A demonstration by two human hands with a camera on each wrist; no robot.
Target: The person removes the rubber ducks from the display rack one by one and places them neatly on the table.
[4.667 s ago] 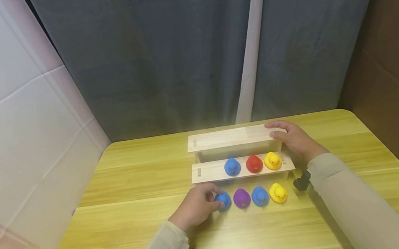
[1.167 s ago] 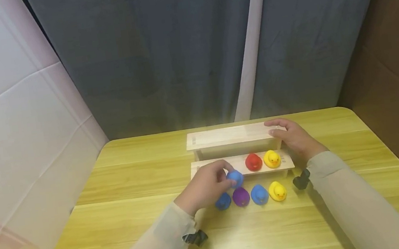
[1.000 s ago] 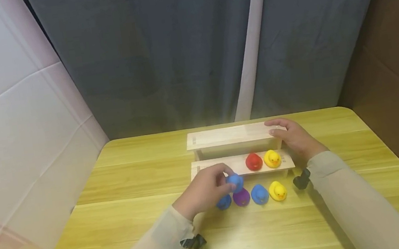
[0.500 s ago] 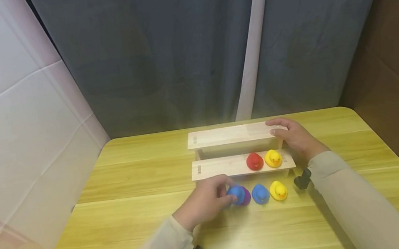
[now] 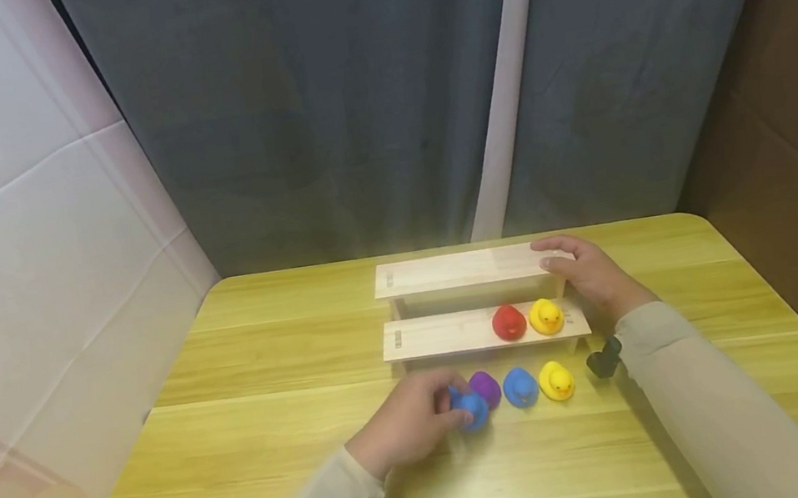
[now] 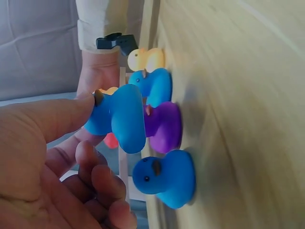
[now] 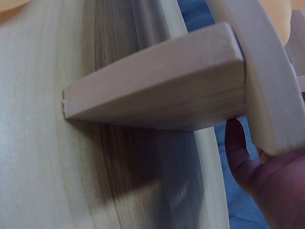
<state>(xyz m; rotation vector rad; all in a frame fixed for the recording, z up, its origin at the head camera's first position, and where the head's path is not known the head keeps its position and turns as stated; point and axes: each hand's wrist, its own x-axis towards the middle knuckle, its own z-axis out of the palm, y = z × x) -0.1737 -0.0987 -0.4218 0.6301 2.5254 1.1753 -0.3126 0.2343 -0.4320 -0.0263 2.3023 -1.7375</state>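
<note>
Left wrist view shows a glossy blue toy duck [image 6: 127, 119] up off the table, near the front of a row of others; the left hand [image 5: 403, 427] pinches it at the head end — perhaps so its rounded body and base are unobstructed. Behind it, a second blue toy duck [image 6: 172, 180], a purple toy duck [image 6: 167, 128], a third blue toy duck [image 6: 161, 88] and a yellow toy duck [image 5: 556, 381] stand side by side, leaving each within easy reach. Beyond them, a lower pale wooden board [image 5: 441, 335] carries a red toy duck [image 5: 510, 323] and another yellow duck [image 5: 546, 317] toward its right end. Past that, the right hand [image 5: 592, 276] grips the right end of an upper pale wooden board [image 5: 455, 272] — likely to steady it — though how firmly, I cannot tell. All this sits on a yellow wood-grain table [image 5: 245, 463].
</note>
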